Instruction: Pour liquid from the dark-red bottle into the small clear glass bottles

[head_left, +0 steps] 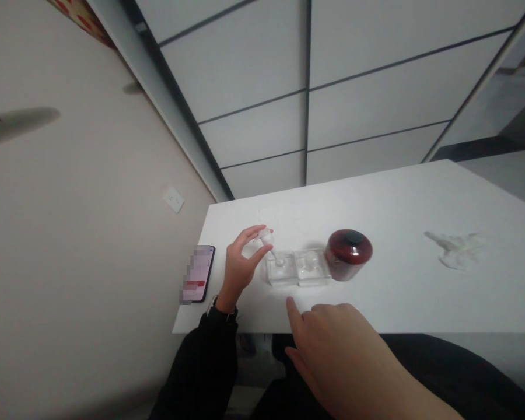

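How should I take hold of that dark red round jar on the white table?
Grip the dark red round jar around its wide body, from the right side. It seems to stand upright with its dark lid up, and its left side sits close against the clear plastic tray, so fingers likely fit only on the open right and near sides. The right hand hovers nearest; the left hand pinches a small clear piece.

The left hand (238, 265) is bare, five fingers showing; at its wrist sits a narrow band, perhaps a watch, with a pale edge; below it a black long sleeve (201, 367) covers the forearm, loose and creased at the cuff; the right hand (336, 350) is bare too, its forearm unsleeved; dark clothing shows beneath.
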The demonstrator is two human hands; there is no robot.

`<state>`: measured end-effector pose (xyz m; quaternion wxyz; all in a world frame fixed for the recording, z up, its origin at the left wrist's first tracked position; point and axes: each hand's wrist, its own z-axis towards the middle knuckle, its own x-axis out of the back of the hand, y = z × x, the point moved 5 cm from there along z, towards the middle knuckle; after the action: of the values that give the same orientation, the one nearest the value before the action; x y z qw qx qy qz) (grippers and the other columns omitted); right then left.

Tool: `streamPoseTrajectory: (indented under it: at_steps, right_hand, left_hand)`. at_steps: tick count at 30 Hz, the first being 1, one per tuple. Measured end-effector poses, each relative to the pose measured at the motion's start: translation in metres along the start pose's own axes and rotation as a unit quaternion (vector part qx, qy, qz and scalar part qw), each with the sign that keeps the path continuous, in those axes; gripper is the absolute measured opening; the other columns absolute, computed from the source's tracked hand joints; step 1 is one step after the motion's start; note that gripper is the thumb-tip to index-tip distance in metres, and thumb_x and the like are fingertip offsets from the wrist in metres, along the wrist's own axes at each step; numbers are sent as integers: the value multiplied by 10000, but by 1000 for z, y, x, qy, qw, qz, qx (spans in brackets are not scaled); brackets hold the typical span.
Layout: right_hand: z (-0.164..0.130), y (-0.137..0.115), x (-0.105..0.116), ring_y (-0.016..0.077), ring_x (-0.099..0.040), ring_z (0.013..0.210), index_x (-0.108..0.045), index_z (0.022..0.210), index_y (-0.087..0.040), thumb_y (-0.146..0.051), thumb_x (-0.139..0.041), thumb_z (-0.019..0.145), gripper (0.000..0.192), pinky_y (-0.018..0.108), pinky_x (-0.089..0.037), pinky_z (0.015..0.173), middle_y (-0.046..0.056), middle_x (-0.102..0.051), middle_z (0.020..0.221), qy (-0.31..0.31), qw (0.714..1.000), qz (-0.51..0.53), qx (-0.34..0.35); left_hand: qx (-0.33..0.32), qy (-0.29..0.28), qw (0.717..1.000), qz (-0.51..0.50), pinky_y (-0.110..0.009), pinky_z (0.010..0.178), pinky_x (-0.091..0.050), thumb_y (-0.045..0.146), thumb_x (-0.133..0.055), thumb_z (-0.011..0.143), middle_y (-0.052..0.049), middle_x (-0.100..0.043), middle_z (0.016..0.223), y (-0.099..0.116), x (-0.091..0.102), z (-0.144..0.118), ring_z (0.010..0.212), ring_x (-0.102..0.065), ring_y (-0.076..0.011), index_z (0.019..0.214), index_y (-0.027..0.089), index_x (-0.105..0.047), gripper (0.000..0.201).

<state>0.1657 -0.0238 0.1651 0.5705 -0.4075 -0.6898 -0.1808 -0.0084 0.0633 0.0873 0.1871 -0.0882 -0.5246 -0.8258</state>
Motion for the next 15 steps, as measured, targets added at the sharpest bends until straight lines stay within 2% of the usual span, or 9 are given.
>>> streamPoseTrajectory:
  at_steps: [4, 7, 11, 15]
  right_hand:
    - [-10, -2, 1, 212, -721, 577, -754, 1021, -152, -144, -731, 854, 168, 316, -194, 423, 92, -760, 706, 7, 999, -15, 50]
    - [-14, 0, -3, 200, -704, 534, -747, 1106, -136, -170, -742, 845, 263, 310, -171, 399, 88, -755, 678, 27, 996, -18, 78]
    - [-18, 7, -13, 202, -712, 552, -734, 1229, -134, -195, -753, 844, 389, 290, -295, 399, 85, -781, 713, 115, 989, -5, 97]
    - [-17, 13, -22, 195, -726, 609, -756, 1214, -174, -176, -749, 847, 367, 263, -401, 442, 71, -797, 751, 168, 981, 1, 97]
  left_hand:
    - [28, 23, 999, -20, -475, 1083, -544, 392, -788, 881, -109, -751, 1214, -2, 2, -2, 1185, -723, -298, 1224, 209, -676, 404]
    - [37, 47, 998, -37, -450, 1058, -556, 400, -775, 884, -119, -746, 1226, -7, 5, 4, 1199, -719, -297, 1248, 204, -661, 430]
    - [57, 69, 995, -43, -417, 1027, -565, 459, -763, 869, -129, -748, 1239, -30, 5, 31, 1202, -707, -279, 1260, 197, -666, 480]
    - [74, 61, 995, -10, -407, 1002, -560, 480, -772, 841, -134, -749, 1255, -71, -5, 71, 1116, -717, -258, 1230, 175, -709, 499]
